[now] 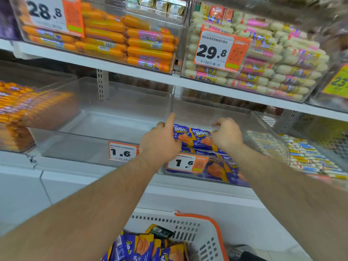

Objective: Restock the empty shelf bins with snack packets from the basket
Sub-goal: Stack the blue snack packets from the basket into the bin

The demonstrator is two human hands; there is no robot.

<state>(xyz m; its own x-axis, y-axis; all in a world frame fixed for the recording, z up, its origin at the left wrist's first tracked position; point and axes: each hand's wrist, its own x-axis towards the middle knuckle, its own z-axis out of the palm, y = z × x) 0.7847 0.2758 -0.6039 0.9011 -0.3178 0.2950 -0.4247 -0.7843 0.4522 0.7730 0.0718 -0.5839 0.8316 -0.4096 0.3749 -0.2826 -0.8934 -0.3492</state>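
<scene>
1. A white basket (199, 240) sits nearest, purple snack packets (143, 247) heaped inside.
2. Both arms reach into a clear shelf bin (267, 132) — the left hand (160, 142) and right hand (227, 135) pinch either end of blue packets (194, 138).
3. Beside it, another clear bin (113, 117) stands bare.

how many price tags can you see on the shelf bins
5: 28.8 tag upper left bin, 29.8 tag upper right bin, two 1.6 tags on the lower clear bins, and a yellow tag cut off at the right edge. Others may be hidden.
</scene>
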